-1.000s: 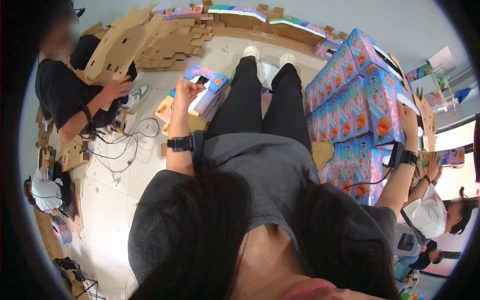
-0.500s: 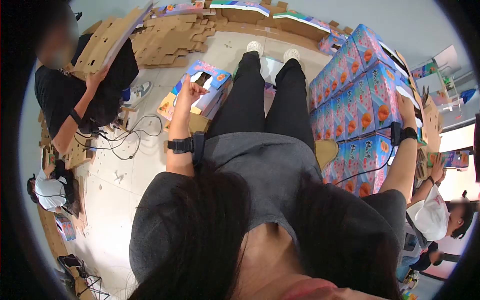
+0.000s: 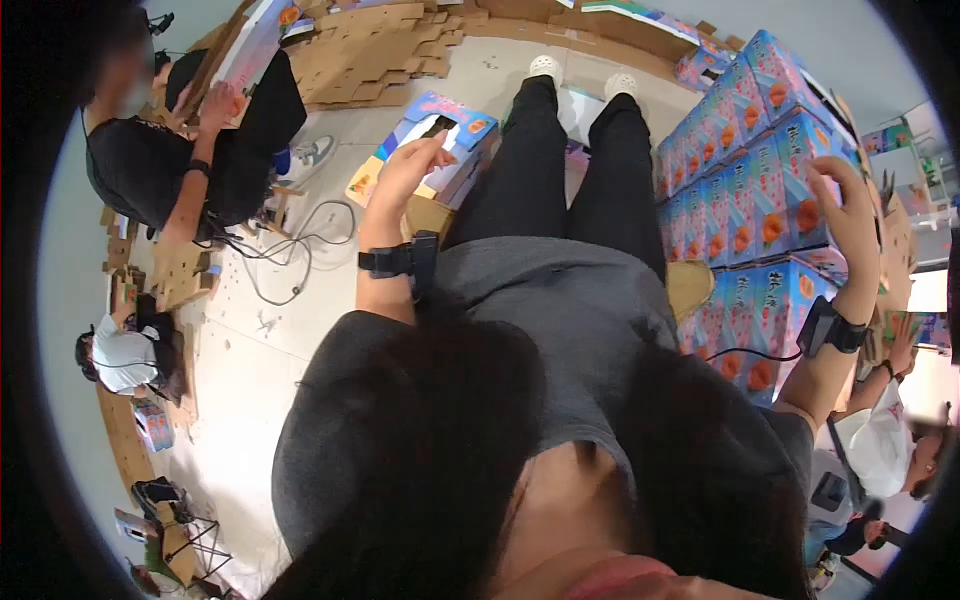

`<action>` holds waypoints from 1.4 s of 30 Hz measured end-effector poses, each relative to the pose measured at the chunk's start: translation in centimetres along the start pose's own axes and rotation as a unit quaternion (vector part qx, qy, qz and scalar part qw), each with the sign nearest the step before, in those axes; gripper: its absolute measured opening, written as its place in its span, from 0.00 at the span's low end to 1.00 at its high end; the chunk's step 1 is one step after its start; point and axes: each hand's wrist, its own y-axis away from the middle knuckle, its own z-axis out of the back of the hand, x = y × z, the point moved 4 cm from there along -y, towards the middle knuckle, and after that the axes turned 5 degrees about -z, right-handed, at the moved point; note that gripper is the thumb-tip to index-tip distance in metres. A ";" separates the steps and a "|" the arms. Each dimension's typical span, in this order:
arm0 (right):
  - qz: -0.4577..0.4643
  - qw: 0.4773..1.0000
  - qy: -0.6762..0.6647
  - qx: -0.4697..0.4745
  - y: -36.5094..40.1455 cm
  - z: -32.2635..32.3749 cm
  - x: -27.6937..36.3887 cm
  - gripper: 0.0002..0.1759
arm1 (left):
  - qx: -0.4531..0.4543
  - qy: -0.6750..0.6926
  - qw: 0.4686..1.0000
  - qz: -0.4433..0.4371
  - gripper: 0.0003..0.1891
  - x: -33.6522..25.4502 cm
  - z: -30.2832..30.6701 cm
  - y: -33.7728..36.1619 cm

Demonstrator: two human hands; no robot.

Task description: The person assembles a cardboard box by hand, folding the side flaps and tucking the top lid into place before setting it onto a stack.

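My left hand (image 3: 405,175) hovers over a printed cardboard box (image 3: 472,127) on the floor beside my leg. Its fingers are loosely bent and hold nothing. The box has a blue, purple and yellow print, with a dark opening in its top. On the other side, my right hand (image 3: 850,205) is raised next to a stack of blue-and-pink printed boxes (image 3: 725,185). Thumb and fingers are spread apart with nothing between them, overlapping the edge of the stack in this view. Both wrists wear black straps.
A person (image 3: 150,165) on the left holds a cardboard piece (image 3: 245,60). Flattened cardboard (image 3: 370,60) lies along the back, and cables (image 3: 295,255) cross the floor. Other people work at the far left and at the right, where a person in white (image 3: 875,445) sits behind my right arm.
My right hand has lifted off the stacked boxes and its fingers have spread. My left hand's raised finger has lowered, the fingers now bent forward. The view has shifted slightly.
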 end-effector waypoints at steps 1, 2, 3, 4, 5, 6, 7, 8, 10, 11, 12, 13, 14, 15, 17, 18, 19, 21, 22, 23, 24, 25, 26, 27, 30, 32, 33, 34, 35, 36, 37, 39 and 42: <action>0.036 0.997 -0.030 0.058 0.2 -2.0 2.8 0.11 | 0.000 0.001 1.000 -0.002 0.23 -0.2 -0.2 0.0; 0.041 0.990 -0.043 0.126 0.2 -4.1 5.5 0.12 | 0.001 0.001 1.000 0.001 0.23 -0.1 -0.2 0.2; 0.047 0.978 -0.058 0.197 0.1 -6.5 7.7 0.14 | 0.017 -0.031 0.999 -0.006 0.22 0.1 0.0 0.1; 0.035 0.955 -0.038 0.291 -0.5 -9.4 8.8 0.15 | 0.035 -0.031 0.999 -0.003 0.21 0.4 0.0 0.0; 0.028 0.923 -0.019 0.383 -1.5 -12.0 9.2 0.16 | 0.050 -0.029 0.998 -0.001 0.21 0.8 -0.1 -0.2; 0.032 0.910 -0.020 0.414 -2.5 -15.2 9.1 0.17 | 0.062 -0.024 0.998 -0.001 0.20 1.2 0.0 -0.1; 0.039 0.895 -0.017 0.443 -3.7 -18.8 8.4 0.19 | 0.072 -0.034 0.997 0.018 0.18 1.3 0.2 -0.1; 0.004 0.888 -0.025 0.458 -5.3 -22.1 6.9 0.23 | 0.064 -0.035 0.997 0.026 0.18 1.5 0.5 0.0; -0.032 0.886 0.035 0.460 -7.2 -27.5 3.9 0.33 | 0.044 -0.038 0.998 0.036 0.17 1.8 1.2 0.1; -0.031 0.889 0.103 0.444 -8.1 -29.4 2.0 0.37 | 0.047 -0.061 0.996 0.042 0.18 2.3 1.9 0.1; -0.031 0.888 0.170 0.426 -8.9 -31.0 0.2 0.42 | 0.049 -0.084 0.994 0.048 0.18 3.1 3.0 0.3; -0.038 0.887 0.193 0.418 -9.0 -32.2 -1.1 0.47 | 0.054 -0.107 0.991 0.058 0.19 3.5 4.1 0.5; -0.020 0.909 0.163 0.384 -8.7 -33.9 -2.7 0.47 | 0.041 -0.105 0.991 0.071 0.20 3.3 4.9 0.9; -0.043 0.906 0.136 0.399 -8.6 -34.0 -2.5 0.46 | 0.028 -0.102 0.991 0.085 0.21 3.1 5.7 1.4; -0.071 0.915 0.082 0.388 -7.8 -33.5 -1.9 0.47 | 0.022 -0.108 0.985 0.136 0.24 5.2 8.7 0.6; -0.076 0.927 0.056 0.363 -7.6 -33.0 -1.8 0.48 | 0.019 -0.147 0.975 0.167 0.25 8.7 11.3 -0.2; -0.126 0.914 0.024 0.384 -7.4 -33.0 -2.1 0.47 | 0.017 -0.184 0.963 0.198 0.26 12.8 13.8 -0.9; -0.146 0.917 -0.020 0.371 -7.1 -32.7 -2.3 0.45 | 0.033 -0.300 0.923 0.239 0.29 16.6 14.6 -2.2; -0.157 0.917 -0.041 0.364 -6.9 -32.5 -2.3 0.45 | 0.050 -0.375 0.891 0.250 0.31 17.5 13.8 -2.9; -0.172 0.922 -0.075 0.340 -6.7 -32.2 -1.8 0.43 | 0.067 -0.447 0.854 0.258 0.33 18.8 13.3 -3.4; -0.174 0.924 -0.070 0.333 -6.8 -32.4 -1.8 0.43 | 0.093 -0.409 0.879 0.227 0.38 25.7 15.1 -3.9; -0.176 0.926 -0.066 0.327 -6.8 -32.7 -1.9 0.43 | 0.110 -0.435 0.878 0.168 0.41 26.5 14.3 -4.6; -0.178 0.928 -0.061 0.322 -6.7 -32.9 -1.9 0.42 | 0.128 -0.457 0.874 0.109 0.45 26.9 13.1 -5.0; -0.179 0.930 -0.066 0.314 -6.8 -32.9 -1.5 0.42 | 0.147 -0.490 0.853 0.103 0.49 28.0 12.7 -5.0; -0.177 0.934 -0.076 0.301 -7.3 -32.7 -0.9 0.42 | 0.187 -0.575 0.790 0.107 0.62 30.2 11.0 -5.7; -0.178 0.929 -0.084 0.314 -7.5 -33.0 -1.1 0.41 | 0.197 -0.614 0.751 0.146 0.71 29.9 9.4 -6.1; -0.173 0.929 -0.076 0.319 -7.7 -32.9 -1.0 0.41 | 0.214 -0.605 0.748 0.170 0.77 30.9 9.3 -6.5; -0.175 0.928 -0.075 0.321 -7.8 -32.8 -0.9 0.41 | 0.207 -0.601 0.753 0.170 0.77 31.5 9.2 -6.9; -0.177 0.927 -0.074 0.322 -7.9 -32.7 -0.7 0.41 | 0.200 -0.598 0.758 0.170 0.78 32.1 9.1 -7.0; -0.177 0.926 -0.073 0.325 -8.0 -32.6 -0.6 0.41 | 0.192 -0.594 0.762 0.170 0.78 32.1 8.9 -7.1; -0.168 0.931 -0.081 0.314 -8.1 -32.3 -0.3 0.41 | 0.164 -0.638 0.740 0.140 0.80 31.9 8.4 -7.1; -0.147 0.940 -0.098 0.292 -8.3 -31.9 0.3 0.40 | 0.177 -0.614 0.738 0.217 0.81 31.2 8.3 -8.1; -0.146 0.947 -0.092 0.271 -8.4 -31.9 0.5 0.40 | 0.181 -0.625 0.722 0.234 0.80 31.2 8.3 -8.9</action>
